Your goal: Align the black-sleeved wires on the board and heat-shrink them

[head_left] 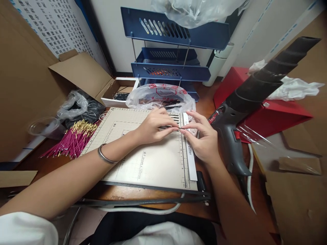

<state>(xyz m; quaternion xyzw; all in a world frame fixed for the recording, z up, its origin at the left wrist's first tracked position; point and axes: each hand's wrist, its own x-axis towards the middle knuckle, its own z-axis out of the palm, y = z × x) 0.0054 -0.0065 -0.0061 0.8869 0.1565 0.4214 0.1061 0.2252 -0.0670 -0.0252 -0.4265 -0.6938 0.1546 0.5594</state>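
Observation:
Over the upper right of a cream paper cutter board (158, 170), my left hand (155, 126) is closed in a pinch on a thin dark wire-like piece (163, 127). My right hand (203, 137) meets it there, thumb and forefinger pinched at the piece's right end. The fingertips of both hands nearly touch and hide most of that end. Just beyond them, several short dark strips (175, 117) lie side by side on the board near its white edge guard (189, 153).
Left of the board lies a bundle of magenta wires with gold tips (81, 132). Behind stand a clear bag (163, 93), a white box (119, 93) and blue shelves (171, 69). A heat gun (235, 136) and a red box (283, 112) are at right; the cutter's arm (143, 200) runs along the front.

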